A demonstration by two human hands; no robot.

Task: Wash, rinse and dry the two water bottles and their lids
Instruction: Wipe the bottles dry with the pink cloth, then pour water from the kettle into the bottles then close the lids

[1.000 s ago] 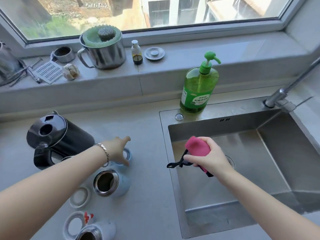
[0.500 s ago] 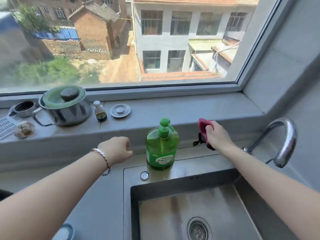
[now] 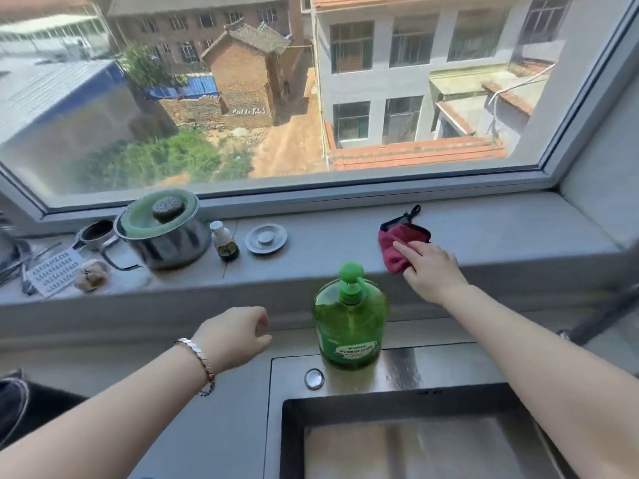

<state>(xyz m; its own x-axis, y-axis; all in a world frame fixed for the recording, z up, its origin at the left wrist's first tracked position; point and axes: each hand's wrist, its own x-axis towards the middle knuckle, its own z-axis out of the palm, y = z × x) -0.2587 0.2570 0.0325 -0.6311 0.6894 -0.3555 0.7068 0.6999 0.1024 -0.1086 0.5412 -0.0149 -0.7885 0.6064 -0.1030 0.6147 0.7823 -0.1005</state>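
Neither water bottle nor any lid is in view; the camera looks up at the window sill. A dark pink cloth (image 3: 397,242) with a black strap lies on the sill (image 3: 501,236). My right hand (image 3: 430,271) reaches over the sill's front edge, and its straight index finger rests on top of the cloth. My left hand (image 3: 231,335), with a bracelet on the wrist, hovers over the counter with loosely curled fingers and holds nothing.
A green pump bottle of dish soap (image 3: 351,326) stands on the sink rim (image 3: 432,368) between my arms. On the sill sit a steel pot (image 3: 166,236), a small bottle (image 3: 224,242), a metal disc (image 3: 266,238), a grater (image 3: 52,274) and garlic (image 3: 90,274). The tap (image 3: 605,316) is at the right.
My right hand carried the pink cloth up from the sink and laid it on the sill, fingers now straight. The view tilted up, so the bottles and lids dropped out of sight.
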